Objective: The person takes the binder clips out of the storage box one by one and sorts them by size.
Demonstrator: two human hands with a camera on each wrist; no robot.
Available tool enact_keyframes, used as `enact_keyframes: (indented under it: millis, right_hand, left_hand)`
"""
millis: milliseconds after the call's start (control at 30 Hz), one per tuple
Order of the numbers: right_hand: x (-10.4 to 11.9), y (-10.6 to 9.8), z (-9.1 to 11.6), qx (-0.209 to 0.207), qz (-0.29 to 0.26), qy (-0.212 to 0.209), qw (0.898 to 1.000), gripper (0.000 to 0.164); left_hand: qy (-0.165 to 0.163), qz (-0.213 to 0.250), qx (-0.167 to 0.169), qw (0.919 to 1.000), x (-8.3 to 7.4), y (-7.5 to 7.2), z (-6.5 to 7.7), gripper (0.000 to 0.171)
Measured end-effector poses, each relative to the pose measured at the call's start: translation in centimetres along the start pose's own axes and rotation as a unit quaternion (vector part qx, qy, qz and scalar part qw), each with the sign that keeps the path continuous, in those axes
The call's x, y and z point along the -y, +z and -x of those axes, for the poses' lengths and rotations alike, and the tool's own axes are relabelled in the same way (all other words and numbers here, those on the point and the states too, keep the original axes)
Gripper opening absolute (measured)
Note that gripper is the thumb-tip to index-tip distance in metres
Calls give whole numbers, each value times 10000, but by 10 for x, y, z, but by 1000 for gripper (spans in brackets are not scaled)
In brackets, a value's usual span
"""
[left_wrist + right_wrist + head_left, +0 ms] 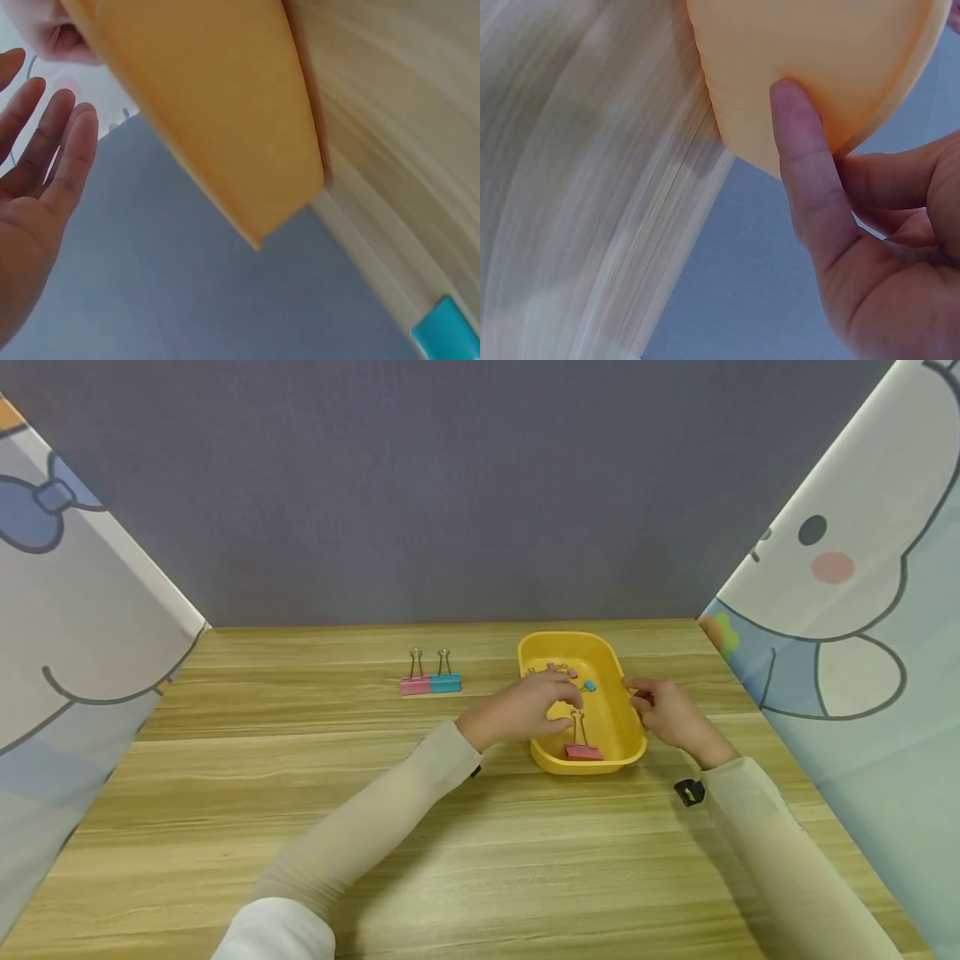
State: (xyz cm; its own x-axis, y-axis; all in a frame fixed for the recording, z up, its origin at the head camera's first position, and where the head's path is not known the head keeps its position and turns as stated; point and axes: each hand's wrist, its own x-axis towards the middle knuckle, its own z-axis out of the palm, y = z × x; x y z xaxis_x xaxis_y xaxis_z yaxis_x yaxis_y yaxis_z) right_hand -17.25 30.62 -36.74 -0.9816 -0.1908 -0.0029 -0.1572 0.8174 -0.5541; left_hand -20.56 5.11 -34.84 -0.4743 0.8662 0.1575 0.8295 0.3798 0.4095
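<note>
A yellow plastic tray (617,727) stands on the table, right of the middle. Inside it lie a large pink binder clip (583,752) near the front end, a small blue binder clip (590,686) and several other small clips, partly hidden. My left hand (528,706) hovers over the tray's left side, fingers loosely spread and holding nothing; the left wrist view shows them beside the tray's rim. At the tray's right side my right hand (671,718) grips the rim, with its thumb (802,142) against the outer wall.
Left of the tray, a large pink binder clip (415,686) and a large blue binder clip (446,683) stand side by side, handles toward the back. Behind the wooden table (300,793) rises a grey panel (450,493). A small black object (690,792) shows beside the right sleeve.
</note>
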Motion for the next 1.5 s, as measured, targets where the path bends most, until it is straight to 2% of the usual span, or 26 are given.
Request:
enact_keyframes:
  millis: [200,367,600,733,967,1133,1500]
  right_hand:
    - [-1,0,0,2,-5,4,10000,38]
    - [-2,0,0,-12,12,-6,10000,38]
    - [-1,-1,-1,-32,-3,-23,10000,38]
    - [1,-2,-1,-5,4,4,10000,39]
    - [2,-2,-1,-36,-1,43,10000,38]
    - [-1,0,-1,1,9,117,9999,39]
    - [0,0,0,-11,-30,59,10000,38]
  left_hand:
    - [-88,29,274,9996,-6,11,-8,21]
    - [-179,231,459,9985,-6,21,-14,21]
    - [-739,412,623,9945,-4,33,-18,21]
    - [-932,399,802,9916,-4,37,-19,19]
    - [-977,221,1015,9898,-4,39,-26,14]
    - [-853,245,1064,9904,-3,42,-29,7]
    - [-962,103,1300,9868,-6,45,-37,9]
